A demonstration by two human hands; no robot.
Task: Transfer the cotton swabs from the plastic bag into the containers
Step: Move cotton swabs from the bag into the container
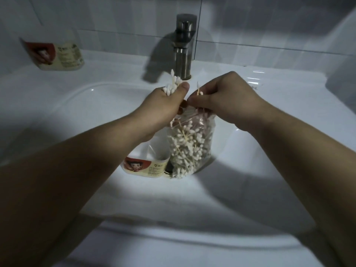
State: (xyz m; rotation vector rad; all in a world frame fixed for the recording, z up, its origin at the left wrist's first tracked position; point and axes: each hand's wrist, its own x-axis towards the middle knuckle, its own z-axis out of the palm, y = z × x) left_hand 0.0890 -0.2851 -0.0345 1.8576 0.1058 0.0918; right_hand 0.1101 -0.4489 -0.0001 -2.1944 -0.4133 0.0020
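Observation:
A clear plastic bag [190, 149] full of cotton swabs hangs over the sink basin, its bottom resting near the drain. My left hand [165, 105] grips a bundle of cotton swabs [172, 84] whose white tips stick up above my fist. My right hand [223, 97] pinches the bag's top edge along with a few swabs that poke up between my fingers. An open round container [148, 164] with a red and cream label stands in the basin, just left of the bag and below my left wrist.
A second labelled container [55, 54] sits on the sink ledge at the back left. A metal faucet [184, 47] rises behind my hands. The white sink rim [269, 89] surrounds the basin, with tiled wall behind.

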